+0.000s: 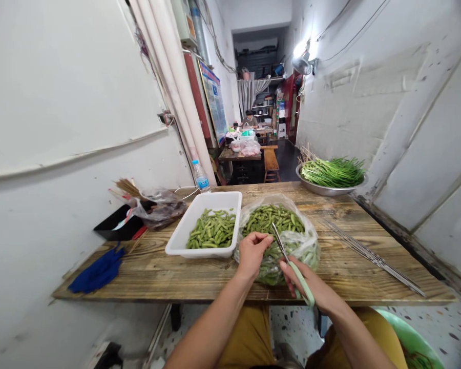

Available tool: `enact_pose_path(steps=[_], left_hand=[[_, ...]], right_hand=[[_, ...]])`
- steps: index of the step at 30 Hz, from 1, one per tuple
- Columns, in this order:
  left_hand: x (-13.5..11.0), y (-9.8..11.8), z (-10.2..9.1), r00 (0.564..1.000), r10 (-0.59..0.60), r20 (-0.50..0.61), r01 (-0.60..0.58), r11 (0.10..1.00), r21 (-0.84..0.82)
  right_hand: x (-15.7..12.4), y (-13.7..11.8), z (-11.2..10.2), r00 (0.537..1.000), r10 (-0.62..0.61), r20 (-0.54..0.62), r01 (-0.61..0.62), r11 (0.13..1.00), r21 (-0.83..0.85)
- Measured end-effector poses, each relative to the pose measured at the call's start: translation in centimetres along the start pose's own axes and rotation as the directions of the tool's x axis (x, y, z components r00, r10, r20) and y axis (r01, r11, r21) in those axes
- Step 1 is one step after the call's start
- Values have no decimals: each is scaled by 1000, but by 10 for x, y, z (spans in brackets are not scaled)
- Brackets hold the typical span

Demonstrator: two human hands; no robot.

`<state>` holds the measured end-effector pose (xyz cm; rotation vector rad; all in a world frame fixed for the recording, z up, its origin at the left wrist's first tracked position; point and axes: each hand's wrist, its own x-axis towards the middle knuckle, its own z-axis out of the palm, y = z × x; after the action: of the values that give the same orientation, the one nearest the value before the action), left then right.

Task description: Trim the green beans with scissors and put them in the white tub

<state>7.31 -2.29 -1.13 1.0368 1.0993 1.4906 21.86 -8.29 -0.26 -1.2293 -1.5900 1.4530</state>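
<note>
My right hand point(305, 279) is closed around a pair of scissors point(301, 283) with pale green handles. Their metal blades point up and away over a clear plastic bag point(309, 241) full of green edamame pods point(271, 218). Just left of the blades, my left hand point(253, 251) is in a pinch, thumb against fingers, above the bag; whatever is between the fingertips is too small to make out. Beside the bag on the left stands a white plastic tray point(174, 241), with more edamame pods point(213, 230) spread over its bottom.
Metal skewers point(376, 259) lie at right, below a steel bowl point(330, 191) of green stalks point(332, 171). Leftward are a blue cloth point(98, 270), a black box point(117, 225), a dark plastic bag point(159, 207) and a water bottle point(202, 177). A person point(249, 120) sits far back.
</note>
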Motion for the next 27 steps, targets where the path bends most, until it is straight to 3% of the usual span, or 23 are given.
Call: enact_pose_path(steps=[4,7,9,11,12,14,16,17,19,20,22,24,27], left_hand=[[-5,-1,5,1000,-13,17,13,1000,16],[-6,-2,5,1000,-21,19,20,998,53],[0,0,-5,1000,9,4,-10,995,102],[12,7,-24,988,125,-95,-106,976,190],[19,12,-36,958,225,-178,-174,948,265],[31,24,-59,858,417,-300,-225,831,509],[37,33,-74,799,544,-256,-192,634,749],[37,35,-76,800,564,-204,-181,551,814],[33,31,-68,871,491,-23,-236,458,857],[30,26,-61,907,410,90,-289,455,842],[25,10,-43,933,246,264,-354,489,797],[23,-6,-29,944,157,291,-330,513,792],[29,-20,-23,967,84,241,-248,545,801]], right_hand=[[2,1,4,999,-34,-6,34,999,22],[6,7,7,1000,9,-19,-7,996,94],[10,11,7,999,44,-29,-40,991,130],[12,14,5,998,39,-59,-28,986,164],[12,15,4,997,31,-76,-16,982,188],[12,16,1,996,42,-83,-18,961,277],[12,16,-1,995,84,-53,-57,916,396],[12,16,-2,994,104,-34,-78,890,449],[13,16,-1,992,123,-8,-102,856,506],[13,16,-1,992,128,-2,-109,854,509],[12,16,0,991,135,13,-124,863,490],[10,14,0,990,142,21,-135,876,463],[7,12,-1,988,151,-4,-133,880,456]])
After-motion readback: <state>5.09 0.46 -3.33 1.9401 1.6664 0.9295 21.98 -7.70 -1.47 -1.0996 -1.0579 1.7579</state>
